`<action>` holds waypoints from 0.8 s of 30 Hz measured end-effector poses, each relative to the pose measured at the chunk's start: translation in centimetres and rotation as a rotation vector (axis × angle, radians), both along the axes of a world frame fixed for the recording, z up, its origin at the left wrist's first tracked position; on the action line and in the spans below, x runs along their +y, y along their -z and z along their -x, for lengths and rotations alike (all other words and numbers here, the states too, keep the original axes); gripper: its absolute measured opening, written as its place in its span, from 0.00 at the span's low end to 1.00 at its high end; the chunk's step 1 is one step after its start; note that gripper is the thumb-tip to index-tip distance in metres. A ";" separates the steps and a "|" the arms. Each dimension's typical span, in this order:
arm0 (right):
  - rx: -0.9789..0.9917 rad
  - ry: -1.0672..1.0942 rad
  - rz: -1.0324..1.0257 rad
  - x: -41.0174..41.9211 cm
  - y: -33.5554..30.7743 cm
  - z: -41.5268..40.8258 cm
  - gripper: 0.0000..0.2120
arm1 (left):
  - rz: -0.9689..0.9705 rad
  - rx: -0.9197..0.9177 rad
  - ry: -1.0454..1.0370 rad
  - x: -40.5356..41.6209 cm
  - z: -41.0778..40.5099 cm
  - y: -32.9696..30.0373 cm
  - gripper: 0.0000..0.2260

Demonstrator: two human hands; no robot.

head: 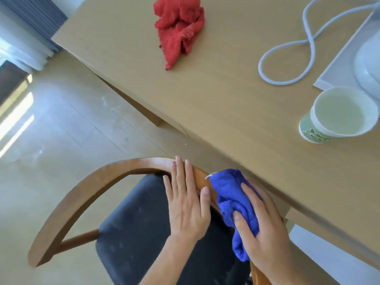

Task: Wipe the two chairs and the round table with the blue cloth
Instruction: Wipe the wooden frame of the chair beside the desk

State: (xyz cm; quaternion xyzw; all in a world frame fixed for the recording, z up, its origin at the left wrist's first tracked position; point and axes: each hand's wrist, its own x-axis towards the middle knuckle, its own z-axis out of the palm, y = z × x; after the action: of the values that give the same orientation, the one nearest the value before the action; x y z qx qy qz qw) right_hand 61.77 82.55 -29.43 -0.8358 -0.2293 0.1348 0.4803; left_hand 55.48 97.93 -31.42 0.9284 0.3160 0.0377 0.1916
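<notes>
Both hands are on the chair (86, 194) right now, down at 6 o'clock in my view. My left hand (186, 204) lies flat with fingers straight on the curved wooden back rail, just steadying it. My right hand (261, 221) has its fingers curled over the blue cloth (232, 200), bunching it against the rail where the rail runs close under the edge of the wooden table (236, 83).

Risk as I see it: that stretch of rail sits tight against the table edge, so a hard swipe toward 1 o'clock could jam my knuckles or drag the cloth off the rail. The wadded cloth also covers little surface, so spots may get missed.

Further out at 3 o'clock stands a white cup (342, 112), with a looped cable (287, 58) beyond it. A red cloth (181, 29) lies at 12 o'clock.
</notes>
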 end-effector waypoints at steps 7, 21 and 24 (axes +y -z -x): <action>-0.327 -0.058 0.156 3.3 -0.5 -1.0 0.21 | -0.104 0.222 -0.457 13.3 4.7 0.7 0.32; -0.438 -0.470 0.620 19.4 -0.4 -3.8 0.22 | -0.042 0.381 -0.698 19.0 10.3 4.3 0.38; -0.483 -0.569 0.672 22.6 0.6 -3.3 0.23 | -0.050 0.348 -0.688 18.9 10.5 4.6 0.39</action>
State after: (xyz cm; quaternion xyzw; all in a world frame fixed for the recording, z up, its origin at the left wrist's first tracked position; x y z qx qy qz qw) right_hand 65.07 105.15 -30.03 -0.8561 -0.4965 0.1295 0.0619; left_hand 44.95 116.79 -36.07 0.7652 0.6357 -0.0505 0.0884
